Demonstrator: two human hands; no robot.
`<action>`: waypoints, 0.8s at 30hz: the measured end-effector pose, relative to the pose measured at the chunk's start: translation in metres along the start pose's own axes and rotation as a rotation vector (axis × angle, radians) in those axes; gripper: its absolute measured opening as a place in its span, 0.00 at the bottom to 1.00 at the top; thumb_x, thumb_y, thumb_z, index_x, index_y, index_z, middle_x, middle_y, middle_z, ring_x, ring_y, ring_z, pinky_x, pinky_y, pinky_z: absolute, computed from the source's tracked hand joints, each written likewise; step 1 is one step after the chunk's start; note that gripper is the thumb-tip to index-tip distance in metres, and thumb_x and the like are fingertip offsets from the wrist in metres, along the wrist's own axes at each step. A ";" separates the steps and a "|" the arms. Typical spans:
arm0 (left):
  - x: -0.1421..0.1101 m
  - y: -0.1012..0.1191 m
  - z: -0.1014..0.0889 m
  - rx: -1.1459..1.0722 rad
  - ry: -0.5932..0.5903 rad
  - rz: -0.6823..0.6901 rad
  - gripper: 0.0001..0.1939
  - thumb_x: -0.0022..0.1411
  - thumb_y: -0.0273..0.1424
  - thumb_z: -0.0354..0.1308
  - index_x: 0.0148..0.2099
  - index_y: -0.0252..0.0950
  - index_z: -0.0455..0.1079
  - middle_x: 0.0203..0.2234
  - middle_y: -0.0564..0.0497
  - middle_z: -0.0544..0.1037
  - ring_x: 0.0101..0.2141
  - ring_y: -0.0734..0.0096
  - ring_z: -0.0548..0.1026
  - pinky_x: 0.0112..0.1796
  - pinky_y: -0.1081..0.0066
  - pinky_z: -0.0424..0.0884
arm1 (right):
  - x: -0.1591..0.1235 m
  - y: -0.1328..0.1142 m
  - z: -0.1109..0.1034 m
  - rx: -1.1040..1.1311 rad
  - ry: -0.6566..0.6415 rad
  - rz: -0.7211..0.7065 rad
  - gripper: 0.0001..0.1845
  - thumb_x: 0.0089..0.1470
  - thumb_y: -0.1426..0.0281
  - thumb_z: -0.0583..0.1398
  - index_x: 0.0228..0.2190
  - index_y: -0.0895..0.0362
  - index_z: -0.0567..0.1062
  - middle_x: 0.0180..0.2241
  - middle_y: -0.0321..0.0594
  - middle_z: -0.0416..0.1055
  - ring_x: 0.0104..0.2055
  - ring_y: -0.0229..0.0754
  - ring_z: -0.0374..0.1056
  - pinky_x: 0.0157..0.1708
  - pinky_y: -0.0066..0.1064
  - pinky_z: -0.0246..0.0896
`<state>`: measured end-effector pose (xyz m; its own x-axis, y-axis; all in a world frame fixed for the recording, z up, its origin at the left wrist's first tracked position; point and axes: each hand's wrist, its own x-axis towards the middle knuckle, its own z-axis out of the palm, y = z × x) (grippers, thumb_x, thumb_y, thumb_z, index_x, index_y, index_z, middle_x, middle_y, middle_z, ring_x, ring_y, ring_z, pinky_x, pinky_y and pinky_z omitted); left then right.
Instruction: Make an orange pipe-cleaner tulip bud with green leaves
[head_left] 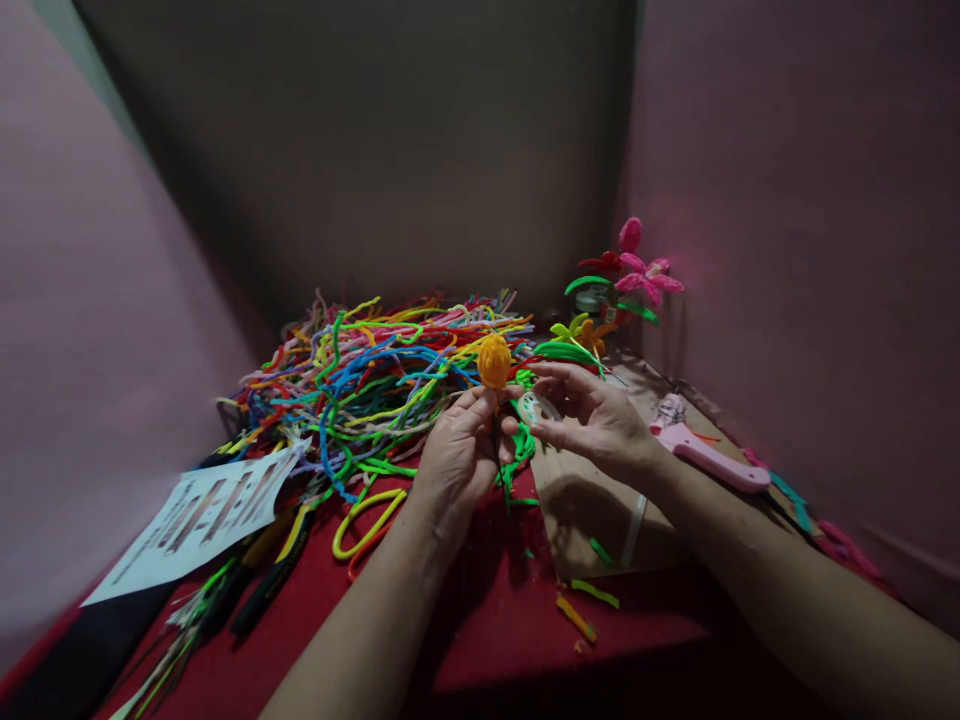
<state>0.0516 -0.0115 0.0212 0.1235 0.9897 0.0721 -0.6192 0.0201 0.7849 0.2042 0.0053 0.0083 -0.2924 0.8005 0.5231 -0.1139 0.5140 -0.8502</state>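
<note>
My left hand [457,450] is closed around the stem of an orange pipe-cleaner bud [494,361], holding it upright above the red table [487,610]. A green pipe cleaner [517,455] hangs down from my left hand's grip. My right hand [592,415] is just right of the bud, fingers curled, thumb and fingertips pinching near the stem by a pale ring-shaped piece [534,407]. What the right fingers hold is too small to name.
A big tangle of coloured pipe cleaners [360,385] fills the table behind my hands. Finished pipe-cleaner flowers [637,270] stand at the back right. A pink glue gun [705,455] lies on brown cardboard [585,510]. A printed sheet [202,515] lies at the left. Walls enclose three sides.
</note>
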 end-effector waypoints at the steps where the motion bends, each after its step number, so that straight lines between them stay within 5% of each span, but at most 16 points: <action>1: 0.000 -0.001 0.000 0.000 0.000 0.002 0.03 0.55 0.27 0.58 0.33 0.31 0.69 0.30 0.50 0.76 0.18 0.82 0.68 0.11 0.82 0.61 | 0.000 0.000 0.000 -0.036 0.013 -0.022 0.27 0.42 0.68 0.66 0.46 0.53 0.67 0.36 0.38 0.67 0.39 0.38 0.65 0.36 0.31 0.63; 10: 0.001 -0.001 -0.001 0.036 0.021 0.016 0.03 0.53 0.25 0.59 0.31 0.30 0.68 0.24 0.50 0.75 0.23 0.77 0.73 0.20 0.81 0.67 | -0.002 0.004 0.000 -0.189 0.113 -0.112 0.27 0.41 0.70 0.66 0.45 0.54 0.69 0.38 0.40 0.67 0.40 0.39 0.64 0.41 0.32 0.63; 14: 0.002 0.002 -0.003 0.016 0.019 0.031 0.03 0.54 0.26 0.58 0.31 0.31 0.68 0.23 0.51 0.74 0.22 0.78 0.72 0.21 0.79 0.68 | 0.000 0.006 -0.004 -0.060 0.126 -0.066 0.27 0.41 0.72 0.66 0.45 0.52 0.69 0.37 0.37 0.66 0.39 0.37 0.65 0.41 0.31 0.63; 24: 0.007 -0.008 -0.003 0.050 0.156 0.047 0.08 0.47 0.27 0.63 0.30 0.31 0.69 0.25 0.51 0.75 0.24 0.75 0.72 0.25 0.75 0.68 | -0.005 0.003 0.000 0.389 -0.079 0.112 0.19 0.47 0.72 0.63 0.44 0.52 0.71 0.40 0.39 0.70 0.40 0.38 0.68 0.44 0.35 0.63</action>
<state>0.0550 -0.0046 0.0139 -0.0291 0.9994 0.0166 -0.5817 -0.0304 0.8128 0.2052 0.0027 0.0037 -0.3937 0.8111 0.4325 -0.4229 0.2580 -0.8687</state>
